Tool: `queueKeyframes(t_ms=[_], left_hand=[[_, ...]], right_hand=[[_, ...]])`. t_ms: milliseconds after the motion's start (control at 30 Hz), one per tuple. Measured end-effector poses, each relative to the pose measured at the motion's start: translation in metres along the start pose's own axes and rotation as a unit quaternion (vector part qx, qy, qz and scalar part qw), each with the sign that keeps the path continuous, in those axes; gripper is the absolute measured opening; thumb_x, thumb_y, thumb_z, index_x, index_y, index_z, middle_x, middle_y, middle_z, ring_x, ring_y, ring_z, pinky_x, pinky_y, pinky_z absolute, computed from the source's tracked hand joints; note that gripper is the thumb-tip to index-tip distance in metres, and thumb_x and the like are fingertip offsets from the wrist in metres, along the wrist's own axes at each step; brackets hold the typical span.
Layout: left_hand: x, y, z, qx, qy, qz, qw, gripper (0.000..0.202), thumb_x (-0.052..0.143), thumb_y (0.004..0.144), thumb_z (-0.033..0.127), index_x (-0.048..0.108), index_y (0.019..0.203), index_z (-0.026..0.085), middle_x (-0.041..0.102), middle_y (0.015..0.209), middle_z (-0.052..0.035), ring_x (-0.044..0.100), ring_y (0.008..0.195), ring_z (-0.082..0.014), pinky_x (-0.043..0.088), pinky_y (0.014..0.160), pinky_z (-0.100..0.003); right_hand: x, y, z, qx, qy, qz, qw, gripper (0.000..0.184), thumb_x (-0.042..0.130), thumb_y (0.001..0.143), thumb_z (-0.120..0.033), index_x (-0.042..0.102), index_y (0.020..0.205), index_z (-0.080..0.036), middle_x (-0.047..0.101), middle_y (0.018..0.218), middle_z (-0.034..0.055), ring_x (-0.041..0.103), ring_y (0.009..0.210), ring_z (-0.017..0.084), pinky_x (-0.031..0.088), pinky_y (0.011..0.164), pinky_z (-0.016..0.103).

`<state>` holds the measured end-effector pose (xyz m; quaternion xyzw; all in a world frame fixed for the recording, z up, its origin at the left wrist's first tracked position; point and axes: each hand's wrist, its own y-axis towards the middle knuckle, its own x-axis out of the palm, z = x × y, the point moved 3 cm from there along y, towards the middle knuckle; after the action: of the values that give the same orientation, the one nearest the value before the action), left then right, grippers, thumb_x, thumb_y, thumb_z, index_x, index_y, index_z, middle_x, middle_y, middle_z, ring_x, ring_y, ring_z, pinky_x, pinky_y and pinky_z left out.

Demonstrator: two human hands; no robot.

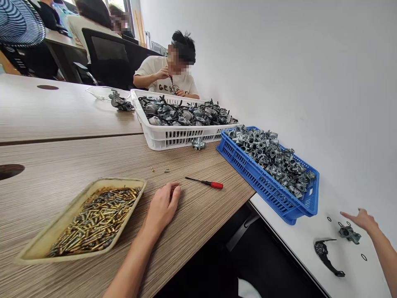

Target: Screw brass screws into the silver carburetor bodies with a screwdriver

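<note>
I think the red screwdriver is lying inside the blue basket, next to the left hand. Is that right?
Not quite. The red screwdriver isn't inside the blue basket. It lies on the wooden table, next to the left hand, as the head view shows.

A blue crate (257, 182) blocks the way between the left hand (161, 205) and right hand (362, 219) (slotted walls).

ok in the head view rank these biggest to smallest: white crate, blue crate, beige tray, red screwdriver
The white plastic crate and blue plastic crate look about alike, so I won't rank them against each other. The beige tray comes next, though its nearness to the camera makes that unsure. The red-handled screwdriver is smallest.
</note>
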<state>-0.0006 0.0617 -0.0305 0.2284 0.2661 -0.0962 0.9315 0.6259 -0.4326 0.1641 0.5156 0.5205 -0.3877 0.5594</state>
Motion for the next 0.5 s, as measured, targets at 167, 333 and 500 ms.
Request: queueKeyframes(t_ms=[167,333,500], left_hand=[[-0.002,-0.001,0.000,-0.003,0.002,-0.002,1.000,0.048,0.034,0.103,0.060,0.064,0.109,0.023,0.079,0.113,-0.0125,0.072,0.105,-0.0328,0.056,0.096,-0.046],[-0.003,-0.001,-0.001,-0.011,-0.005,-0.005,1.000,0.047,0.035,0.102,0.060,0.064,0.108,0.023,0.079,0.111,-0.0128,0.073,0.104,-0.0325,0.058,0.095,-0.046],[-0.004,-0.001,0.000,-0.010,-0.015,-0.005,1.000,0.046,0.036,0.102,0.059,0.064,0.106,0.023,0.080,0.109,-0.0129,0.074,0.103,-0.0325,0.059,0.094,-0.047]], right_hand=[[-0.044,0.005,-0.126,-0.217,0.018,0.039,0.975,0.080,0.047,0.088,-0.069,0.057,0.139,-0.008,0.065,0.135,0.0405,0.063,0.132,0.054,0.050,0.110,0.064],[-0.025,-0.007,-0.251,-0.346,0.012,-0.035,0.938,0.063,0.062,0.092,-0.057,0.062,0.136,-0.012,0.073,0.133,0.0237,0.075,0.113,0.036,0.057,0.102,0.044],[0.013,-0.032,-0.330,-0.424,-0.071,-0.117,0.895,0.057,0.074,0.090,-0.054,0.067,0.129,-0.013,0.076,0.130,0.0220,0.073,0.115,0.036,0.057,0.100,0.042]])
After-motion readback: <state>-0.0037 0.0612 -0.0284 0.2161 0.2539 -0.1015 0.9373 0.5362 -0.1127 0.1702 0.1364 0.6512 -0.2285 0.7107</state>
